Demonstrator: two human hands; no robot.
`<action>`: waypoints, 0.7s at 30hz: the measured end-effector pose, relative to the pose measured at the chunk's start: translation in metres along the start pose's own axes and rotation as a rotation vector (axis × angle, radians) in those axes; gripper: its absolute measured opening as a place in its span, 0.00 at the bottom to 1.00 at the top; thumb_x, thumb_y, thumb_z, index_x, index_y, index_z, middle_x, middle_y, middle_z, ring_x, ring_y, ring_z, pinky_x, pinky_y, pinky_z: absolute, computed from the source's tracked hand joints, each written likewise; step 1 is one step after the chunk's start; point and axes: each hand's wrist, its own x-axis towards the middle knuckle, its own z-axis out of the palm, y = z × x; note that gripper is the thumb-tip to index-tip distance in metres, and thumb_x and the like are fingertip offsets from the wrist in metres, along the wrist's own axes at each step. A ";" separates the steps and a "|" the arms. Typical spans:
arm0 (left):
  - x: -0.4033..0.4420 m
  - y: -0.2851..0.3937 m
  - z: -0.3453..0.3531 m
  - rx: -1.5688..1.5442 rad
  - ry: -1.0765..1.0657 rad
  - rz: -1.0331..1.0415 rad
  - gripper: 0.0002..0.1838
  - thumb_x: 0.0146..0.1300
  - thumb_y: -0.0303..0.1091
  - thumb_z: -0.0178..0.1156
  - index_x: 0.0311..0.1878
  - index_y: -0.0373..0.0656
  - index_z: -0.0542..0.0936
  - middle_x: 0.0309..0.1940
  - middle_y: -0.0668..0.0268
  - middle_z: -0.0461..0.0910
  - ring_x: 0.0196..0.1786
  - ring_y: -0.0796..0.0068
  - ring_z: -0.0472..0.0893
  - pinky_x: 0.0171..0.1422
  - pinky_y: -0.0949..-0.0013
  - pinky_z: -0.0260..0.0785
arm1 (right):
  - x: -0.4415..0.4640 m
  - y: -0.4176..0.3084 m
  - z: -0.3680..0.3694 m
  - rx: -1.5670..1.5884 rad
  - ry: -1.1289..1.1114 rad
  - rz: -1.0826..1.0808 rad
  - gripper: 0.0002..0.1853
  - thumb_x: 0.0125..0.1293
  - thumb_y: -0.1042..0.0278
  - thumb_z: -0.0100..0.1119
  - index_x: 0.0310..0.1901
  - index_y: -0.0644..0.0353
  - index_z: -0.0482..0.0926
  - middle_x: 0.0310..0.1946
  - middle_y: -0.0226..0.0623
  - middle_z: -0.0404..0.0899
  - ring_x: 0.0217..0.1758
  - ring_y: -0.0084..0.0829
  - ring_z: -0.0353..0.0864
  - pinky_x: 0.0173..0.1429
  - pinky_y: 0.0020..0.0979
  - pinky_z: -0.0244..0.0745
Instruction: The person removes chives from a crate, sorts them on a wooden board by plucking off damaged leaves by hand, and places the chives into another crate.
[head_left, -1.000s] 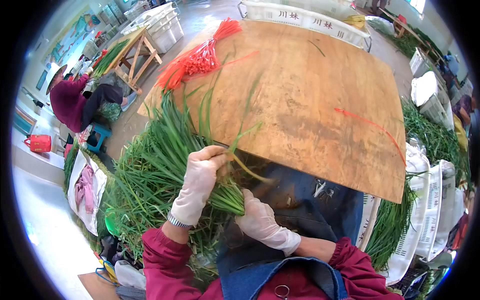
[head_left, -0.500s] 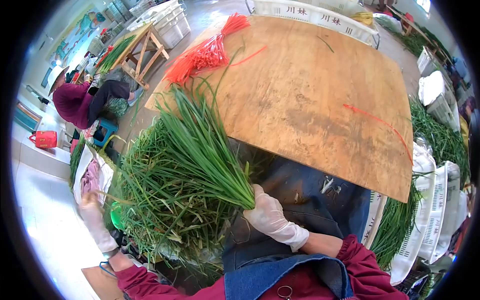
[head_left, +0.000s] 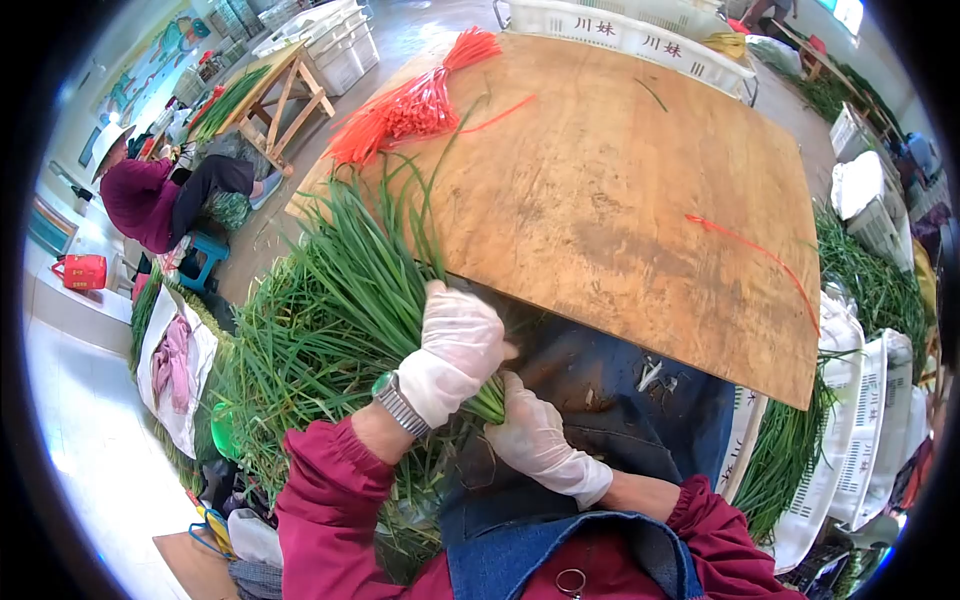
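A bunch of long green garlic chives [head_left: 365,265] lies slantwise over my lap, its leaf tips toward the upper left. My right hand [head_left: 540,435], in a thin whitish glove, is closed round the bunch's lower end. Higher up the stalks, my gloved left hand [head_left: 462,345] wraps over the same bunch; some of its fingers are hidden behind the hand and leaves. Under and left of the bunch spreads a heap of loose chives and trimmed leaves [head_left: 275,350].
A wooden board [head_left: 640,200] lies ahead, bearing a bundle of red ties [head_left: 405,115] and one loose red tie [head_left: 760,245]. White crates [head_left: 860,430] and more greens [head_left: 800,460] stand on the right. A person in a hat [head_left: 140,195] sits at the far left.
My left hand has come in from the far left and closed over the chives above my right hand. My right hand keeps its hold at the lower end.
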 end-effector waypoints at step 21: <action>-0.209 -0.125 -0.001 0.488 0.415 -0.708 0.17 0.49 0.20 0.61 0.46 0.39 0.79 0.48 0.56 0.75 0.48 0.64 0.73 0.54 0.68 0.65 | -0.002 0.010 -0.010 0.602 -0.081 -0.043 0.27 0.48 0.72 0.63 0.52 0.69 0.67 0.34 0.49 0.80 0.37 0.45 0.81 0.44 0.38 0.74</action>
